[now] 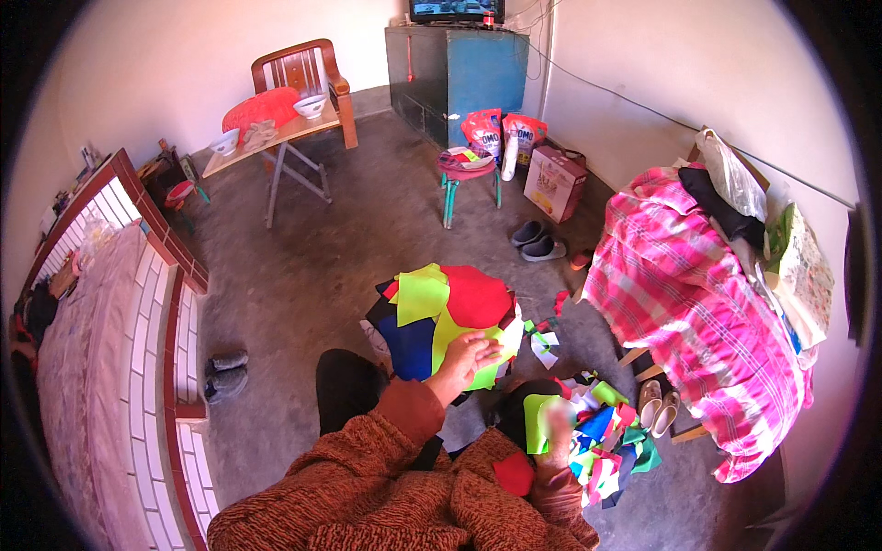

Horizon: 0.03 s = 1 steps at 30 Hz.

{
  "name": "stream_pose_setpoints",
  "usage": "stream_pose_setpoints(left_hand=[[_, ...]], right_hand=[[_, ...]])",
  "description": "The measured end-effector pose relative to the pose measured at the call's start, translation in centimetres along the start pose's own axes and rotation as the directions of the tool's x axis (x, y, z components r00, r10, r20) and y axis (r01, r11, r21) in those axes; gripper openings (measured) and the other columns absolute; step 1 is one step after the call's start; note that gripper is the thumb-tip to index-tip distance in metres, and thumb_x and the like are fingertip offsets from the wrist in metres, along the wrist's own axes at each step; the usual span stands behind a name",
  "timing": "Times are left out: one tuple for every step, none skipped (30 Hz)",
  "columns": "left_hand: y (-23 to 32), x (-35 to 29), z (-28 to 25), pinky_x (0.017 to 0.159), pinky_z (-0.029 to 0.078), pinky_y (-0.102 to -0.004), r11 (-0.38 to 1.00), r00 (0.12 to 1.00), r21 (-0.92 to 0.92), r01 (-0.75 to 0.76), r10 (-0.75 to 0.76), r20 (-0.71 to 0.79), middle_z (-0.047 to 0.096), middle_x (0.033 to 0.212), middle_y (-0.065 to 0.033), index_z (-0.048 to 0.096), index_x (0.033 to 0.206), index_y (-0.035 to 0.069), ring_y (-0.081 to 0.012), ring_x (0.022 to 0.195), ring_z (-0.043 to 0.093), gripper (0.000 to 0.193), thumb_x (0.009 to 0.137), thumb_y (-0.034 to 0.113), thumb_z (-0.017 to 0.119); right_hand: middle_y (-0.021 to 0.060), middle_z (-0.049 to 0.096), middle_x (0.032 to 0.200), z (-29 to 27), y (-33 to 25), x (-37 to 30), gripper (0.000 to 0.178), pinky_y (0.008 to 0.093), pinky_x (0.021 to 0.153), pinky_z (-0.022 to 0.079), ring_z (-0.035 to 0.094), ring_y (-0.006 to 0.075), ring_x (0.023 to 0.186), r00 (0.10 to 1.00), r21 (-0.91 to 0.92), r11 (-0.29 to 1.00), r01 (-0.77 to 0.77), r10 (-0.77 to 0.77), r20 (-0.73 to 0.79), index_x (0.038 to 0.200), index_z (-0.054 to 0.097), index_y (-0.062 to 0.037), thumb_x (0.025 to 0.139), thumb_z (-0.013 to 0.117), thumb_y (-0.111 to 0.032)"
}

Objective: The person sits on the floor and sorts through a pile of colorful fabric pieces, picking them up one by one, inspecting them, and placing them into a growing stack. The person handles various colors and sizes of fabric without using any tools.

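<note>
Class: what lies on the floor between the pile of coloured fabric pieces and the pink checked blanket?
In the head view, small fabric scraps lie between the fabric pile and the pink checked blanket.

We are in a lived-in home: a wooden armchair [303, 73], a television [457, 10] on a blue cabinet [459, 73], slippers [539, 241] on the concrete floor [349, 248], a blanket-draped bed [707, 312].

A: Which parts cannot be read?

B: The right hand [559, 421] is motion-blurred; its grip cannot be told.

A: And the left hand [467, 360]?

B: Its fingertips lie on the stack of coloured cloth pieces [446, 317], perhaps pinching one; lower layers are hidden.
</note>
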<state>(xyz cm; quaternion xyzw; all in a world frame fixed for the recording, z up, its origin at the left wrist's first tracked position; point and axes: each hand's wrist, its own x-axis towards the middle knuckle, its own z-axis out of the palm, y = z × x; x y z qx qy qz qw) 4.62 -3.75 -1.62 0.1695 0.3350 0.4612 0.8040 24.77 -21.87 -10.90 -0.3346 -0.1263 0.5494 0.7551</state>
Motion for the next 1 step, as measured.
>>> stream_pose_setpoints(left_hand=[[-0.21, -0.79, -0.31, 0.082, 0.053, -0.0505, 0.993, 0.996, 0.113, 0.044, -0.053, 0.073, 0.056, 0.112, -0.0209, 0.035, 0.121, -0.001, -0.0351, 0.100, 0.061, 0.038, 0.088, 0.002, 0.054]], right_hand=[[0.0032, 0.061, 0.110, 0.30, 0.28, 0.11, 0.036, 0.0339, 0.090, 0.049, 0.060, 0.0184, 0.100, 1.000, -0.039, 0.999, 0.010, -0.009, 0.017, 0.123, 0.053, -0.0095, 0.088, 0.061, -0.016]])
